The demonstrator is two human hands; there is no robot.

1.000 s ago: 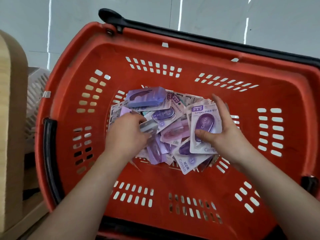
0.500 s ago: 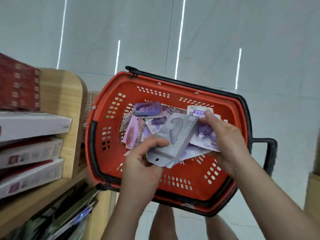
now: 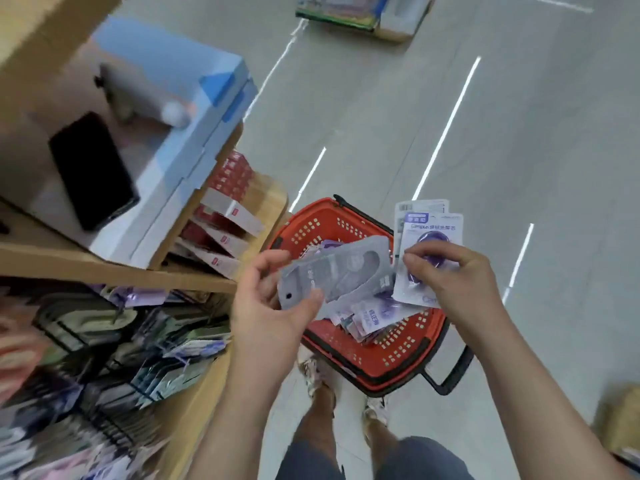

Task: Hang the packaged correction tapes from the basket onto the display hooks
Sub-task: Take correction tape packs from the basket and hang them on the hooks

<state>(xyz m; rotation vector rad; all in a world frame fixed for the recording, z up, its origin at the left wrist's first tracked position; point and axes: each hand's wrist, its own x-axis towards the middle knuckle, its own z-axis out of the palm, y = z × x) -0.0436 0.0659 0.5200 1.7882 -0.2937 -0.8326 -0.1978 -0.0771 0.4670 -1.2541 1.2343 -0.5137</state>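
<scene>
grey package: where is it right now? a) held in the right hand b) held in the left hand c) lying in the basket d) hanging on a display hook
b: the left hand pinches the grey package by its lower end, above the red basket, while the right hand holds the purple-and-white packages.

Motion blur smears the black wire display hooks (image 3: 69, 327) and their hanging packets (image 3: 194, 348) beyond reading, the grey blister-packed correction tape (image 3: 341, 271) hides part of the red plastic basket (image 3: 405, 351), and the right hand (image 3: 460, 282) covers the white purple-printed correction tape card (image 3: 433, 225) low down.
</scene>
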